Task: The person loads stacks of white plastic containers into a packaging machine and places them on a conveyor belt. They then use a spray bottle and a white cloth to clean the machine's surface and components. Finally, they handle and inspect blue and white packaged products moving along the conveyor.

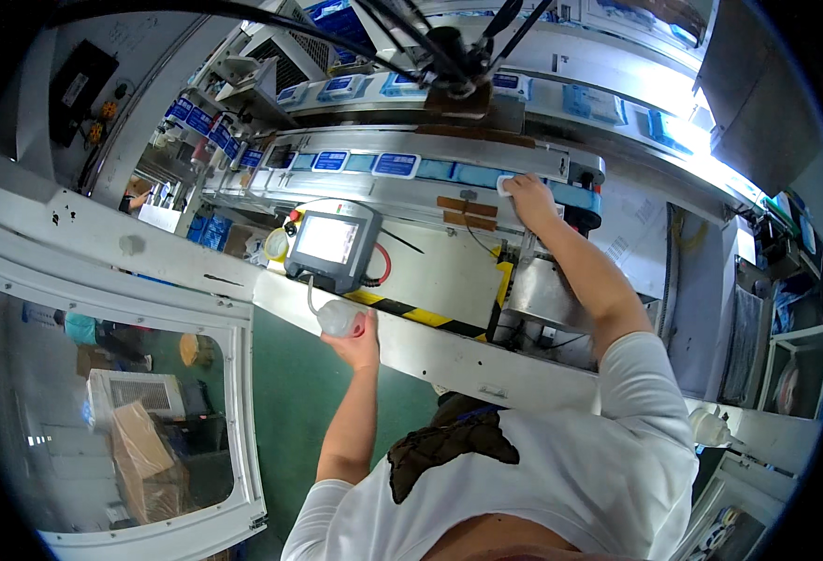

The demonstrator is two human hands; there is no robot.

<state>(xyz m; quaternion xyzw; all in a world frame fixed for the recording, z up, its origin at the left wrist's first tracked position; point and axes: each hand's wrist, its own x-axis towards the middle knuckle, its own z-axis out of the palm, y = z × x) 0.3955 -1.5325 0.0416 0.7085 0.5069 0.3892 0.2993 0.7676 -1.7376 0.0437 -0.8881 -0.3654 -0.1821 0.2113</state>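
My left hand [363, 347] is closed around a translucent squeeze bottle [338, 319] with a bent spout, just below the grey control panel [326, 239]. With my right arm stretched forward, my right hand [532, 201] pinches a small white wipe [504, 185]. This wipe touches the light blue conveyor belt [474, 175] near its right end. Farther left on the belt lie flat blue-and-white lids [397, 165], apart from my hand.
Beyond the belt, a second conveyor carries blue-and-white packs [594, 105]. Dark thin robot arms [449, 61] hang above. Black-and-yellow tape [411, 312] edges the machine opening, beside a metal cylinder [547, 292]. An open windowed door [243, 402] stands at left.
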